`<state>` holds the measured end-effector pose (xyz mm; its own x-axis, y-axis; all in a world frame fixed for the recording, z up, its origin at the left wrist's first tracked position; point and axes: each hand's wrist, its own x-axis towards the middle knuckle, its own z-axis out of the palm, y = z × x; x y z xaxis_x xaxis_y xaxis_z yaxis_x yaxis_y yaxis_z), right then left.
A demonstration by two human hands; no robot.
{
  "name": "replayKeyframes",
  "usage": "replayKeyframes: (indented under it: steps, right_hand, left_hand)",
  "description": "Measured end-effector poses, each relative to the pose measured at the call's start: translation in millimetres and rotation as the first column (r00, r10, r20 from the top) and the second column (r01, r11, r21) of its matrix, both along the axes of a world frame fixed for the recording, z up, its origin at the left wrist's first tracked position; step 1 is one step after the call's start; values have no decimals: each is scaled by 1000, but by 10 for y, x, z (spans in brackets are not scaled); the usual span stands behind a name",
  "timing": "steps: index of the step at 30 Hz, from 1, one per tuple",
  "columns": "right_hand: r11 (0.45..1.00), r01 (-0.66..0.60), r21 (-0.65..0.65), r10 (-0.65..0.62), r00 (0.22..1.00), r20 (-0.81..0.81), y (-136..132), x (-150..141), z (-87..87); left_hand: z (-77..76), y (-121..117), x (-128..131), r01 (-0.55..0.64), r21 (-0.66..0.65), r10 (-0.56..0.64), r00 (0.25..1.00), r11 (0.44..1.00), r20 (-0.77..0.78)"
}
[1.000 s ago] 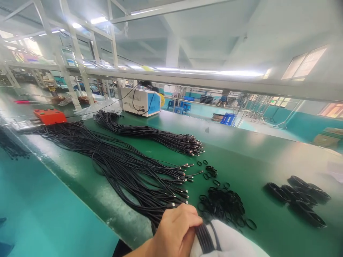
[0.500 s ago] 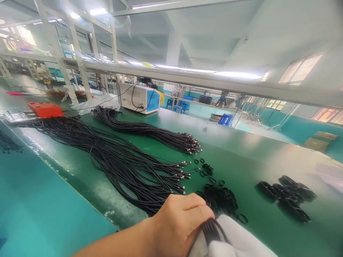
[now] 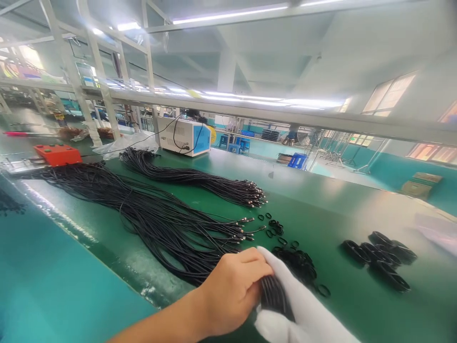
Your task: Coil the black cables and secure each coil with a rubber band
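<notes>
Fingers now stretched farther forward, our gloved right hand (image 3: 302,297) clamps the coiled black cable (image 3: 274,294) with our bare left hand (image 3: 231,289), fingers also closed on it, giving us a 2-handed hold just nearer us than the pile of black rings (image 3: 302,264).

Factory workshop. Tell-tales: long green bench (image 3: 314,202), black cables (image 3: 153,216) heaped in bulk on it at 8 o'clock, black coils (image 3: 374,255) at 4. Red button box (image 3: 59,155) at 9, vented white-and-blue machine (image 3: 183,136) at 10. White metal rack (image 3: 93,52) at 10 too, rising over the bench. Strip lights (image 3: 232,14) at 12, blue stools (image 3: 233,148) also 12, farther back. Brown boxes (image 3: 417,189) by a teal wall (image 3: 400,164) at 3. Window (image 3: 389,94) at 2.
</notes>
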<state>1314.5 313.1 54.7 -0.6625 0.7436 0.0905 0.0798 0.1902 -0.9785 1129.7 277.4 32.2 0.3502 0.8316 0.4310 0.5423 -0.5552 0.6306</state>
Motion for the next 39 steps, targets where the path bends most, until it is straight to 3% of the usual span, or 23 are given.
replayKeyframes:
  steps: [3, 7, 9, 13, 18, 20, 23, 28, 31, 35, 39]
  right_hand:
    - [1000, -22, -9, 22, 999, -35, 117, -159, -98]
    - [971, -148, -189, 125, 984, -130, 231, -292, -228]
    - [929, -224, -295, 183, 970, -160, 251, -313, -287]
    - [803, -382, -457, 276, 919, -283, 300, -267, -392]
    - [719, -452, -527, 236, 873, -426, 403, -218, -544]
    - [717, -450, -532, 225, 872, -435, 412, -229, -592]
    - [770, -398, -499, 210, 896, -391, 388, -267, -632]
    - [821, -321, -471, 189, 933, -307, 381, -311, -680]
    - [819, -273, -505, 95, 932, -350, 438, -299, -731]
    - [777, -301, -553, 26, 893, -449, 498, -290, -795]
    - [793, -336, -509, 42, 862, -504, 481, -343, -807]
  left_hand:
    - [45, -5, 1, -7, -73, 9, 999, 997, 36]
    - [66, 4, 10, -80, -124, 83, 996, 989, 13]
    - [76, 29, 24, -124, -167, 132, 990, 978, 40]
    - [61, 139, 69, -161, -383, 255, 944, 910, 210]
    - [-50, 277, 140, -177, -498, 368, 875, 849, 315]
    - [-88, 292, 173, -167, -545, 395, 856, 822, 334]
    - [-141, 322, 216, -191, -599, 438, 849, 778, 297]
    - [-224, 454, 201, -347, -501, 433, 899, 793, 62]
    - [-212, 446, 145, -402, -415, 440, 898, 816, -5]
    - [-216, 275, 120, -342, -365, 361, 932, 866, -17]
    - [-327, 152, 213, -328, -235, 310, 944, 915, -111]
